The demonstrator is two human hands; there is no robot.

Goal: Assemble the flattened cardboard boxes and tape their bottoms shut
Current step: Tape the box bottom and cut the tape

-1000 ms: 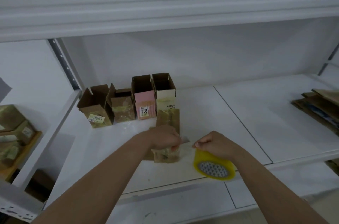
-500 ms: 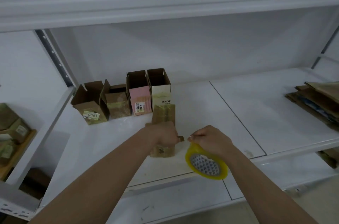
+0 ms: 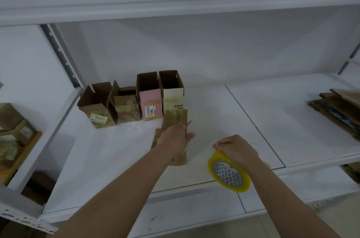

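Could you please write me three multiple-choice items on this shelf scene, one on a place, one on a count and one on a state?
1. Where does the stack of flattened cardboard lie?
A. at the shelf's right edge
B. beside the tape roll
C. behind the pink box

2. How many open boxes stand in the back row?
A. two
B. four
C. six

3. What does the right hand do?
A. lies flat on the shelf
B. grips the yellow tape roll
C. holds a box

Answers: 1 A, it sits far right on the shelf; 2 B, four stand side by side; 3 B, its fingers curl on the roll's rim.
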